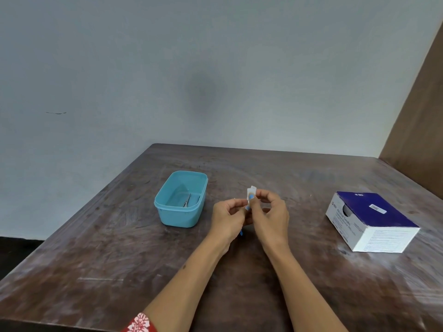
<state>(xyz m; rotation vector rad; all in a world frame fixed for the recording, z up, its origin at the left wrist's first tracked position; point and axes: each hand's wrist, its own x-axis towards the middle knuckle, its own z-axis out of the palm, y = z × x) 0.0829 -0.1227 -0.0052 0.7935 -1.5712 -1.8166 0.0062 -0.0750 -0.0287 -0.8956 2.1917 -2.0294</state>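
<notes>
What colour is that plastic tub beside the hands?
The tub is light blue, clearest in the head view.

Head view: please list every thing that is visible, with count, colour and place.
alcohol swab box: 1, dark blue and white, table right
container: 1, light blue, left of the hands
metal instrument: 1, silver, inside container
swab packet: 1, white and blue, between both grips
table: 1, dark brown, under everything
sleeve: 1, red and white, bottom edge
left-hand grip: 1, pinches swab packet
right-hand grip: 1, pinches swab packet
</notes>
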